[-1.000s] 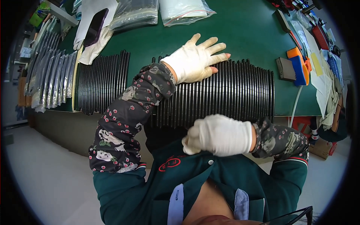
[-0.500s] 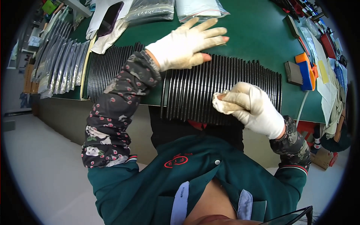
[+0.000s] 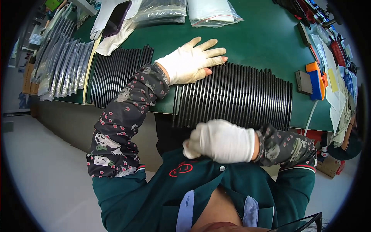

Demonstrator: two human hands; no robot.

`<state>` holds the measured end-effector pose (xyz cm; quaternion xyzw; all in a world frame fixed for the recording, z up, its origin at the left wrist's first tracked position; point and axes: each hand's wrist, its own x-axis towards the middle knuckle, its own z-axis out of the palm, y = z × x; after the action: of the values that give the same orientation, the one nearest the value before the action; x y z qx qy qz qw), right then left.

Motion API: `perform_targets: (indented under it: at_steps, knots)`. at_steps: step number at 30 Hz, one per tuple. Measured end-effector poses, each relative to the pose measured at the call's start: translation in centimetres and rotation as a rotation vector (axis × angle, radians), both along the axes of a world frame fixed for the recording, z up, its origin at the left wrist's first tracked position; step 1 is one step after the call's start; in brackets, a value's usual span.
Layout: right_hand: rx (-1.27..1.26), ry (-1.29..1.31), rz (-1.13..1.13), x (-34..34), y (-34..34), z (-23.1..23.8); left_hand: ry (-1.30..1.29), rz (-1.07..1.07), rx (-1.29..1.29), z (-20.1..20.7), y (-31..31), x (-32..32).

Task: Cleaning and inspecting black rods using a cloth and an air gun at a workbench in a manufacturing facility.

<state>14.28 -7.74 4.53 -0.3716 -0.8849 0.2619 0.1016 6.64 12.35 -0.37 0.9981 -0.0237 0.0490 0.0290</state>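
Note:
A row of thin black rods lies side by side on the green table, their near ends jutting past its front edge. My left hand, in a white glove with thumb and fingertip bare, rests fingers spread at the far left end of this row. Closer to my body, just off the near ends of the rods, my right hand is gloved and closed. A bit of white cloth pokes out under its fingers, mostly hidden and slightly blurred.
Another group of black rods lies left of my forearm, beside bagged pieces. A phone on white gloves and plastic bags are at the back. An orange-and-blue tool and a grey block lie at right.
My right hand has moved from the top of the rods toward my body and left, still closed on the cloth. My left hand has shifted slightly nearer, staying spread.

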Motion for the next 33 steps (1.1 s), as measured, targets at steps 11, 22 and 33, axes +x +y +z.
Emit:
perform_targets:
  at_steps: [11, 22, 33]
  knots:
    - [0.180, 0.460, -0.154, 0.7, 4.1, -0.8, -0.025, 0.000, -0.020, -0.3, 0.0, 0.2]
    - [0.212, 0.339, -0.186, -0.3, 4.4, -2.4, -0.011, -0.028, 0.048, -0.9, 0.4, 0.6]
    - [0.345, 0.178, -0.286, 2.0, 3.2, -3.0, 0.021, 0.005, 0.056, 0.0, 0.0, 0.4]
